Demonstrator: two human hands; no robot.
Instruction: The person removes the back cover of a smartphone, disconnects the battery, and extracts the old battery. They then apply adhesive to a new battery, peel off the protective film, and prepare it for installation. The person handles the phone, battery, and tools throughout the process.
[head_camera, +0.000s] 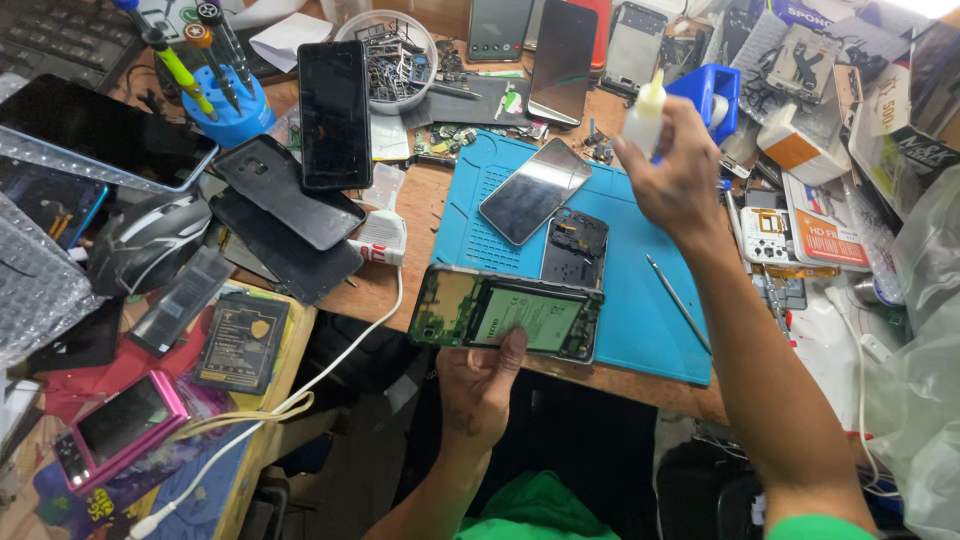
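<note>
Head view, first speaker: what has the left hand (478, 385) got, low in the middle of the frame?

Second: An opened phone (506, 314), back cover off, battery facing up. Fingers are closed under its lower edge with the thumb pressed on the battery, so it lies flat and level over the near edge of the blue mat (640, 300), likely to keep the insides steady and in sight.

First: And the right hand (677, 176)?

Second: Raised at upper right of centre, forearm running up from the lower right corner, fingers wrapped around a small white bottle (645, 116) with its tip pointing up, well clear of the phone.

First: Anything else on the mat?

Second: A loose screen panel (534, 190), a dark inner frame (575, 248), and a thin metal tool (678, 303).
</note>
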